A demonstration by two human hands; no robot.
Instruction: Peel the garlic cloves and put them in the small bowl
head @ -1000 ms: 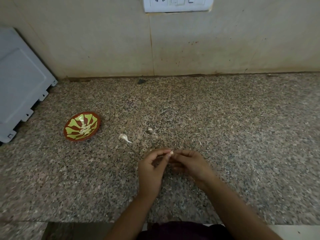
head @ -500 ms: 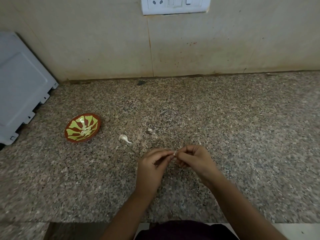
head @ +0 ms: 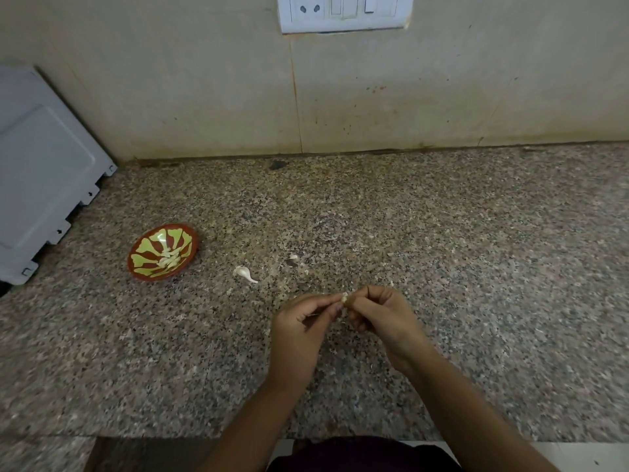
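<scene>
Over the granite counter, my left hand (head: 301, 327) and my right hand (head: 381, 315) meet fingertip to fingertip and pinch one small pale garlic clove (head: 344, 297) between them. Most of the clove is hidden by the fingers. To the left stands the small red bowl with a yellow-green pattern (head: 143, 264), holding several peeled cloves (head: 169, 260). A loose white garlic clove (head: 244, 273) lies on the counter between the bowl and my hands.
A small scrap of garlic skin (head: 292, 258) lies beyond my hands. A grey appliance panel (head: 41, 172) leans at the far left against the wall. A white socket and switch plate (head: 343, 11) is on the wall above. The counter's front edge (head: 170, 437) runs below my forearms.
My hands have stayed together on the clove with only small finger shifts. The right hand's fingers have curled a little more over it.
</scene>
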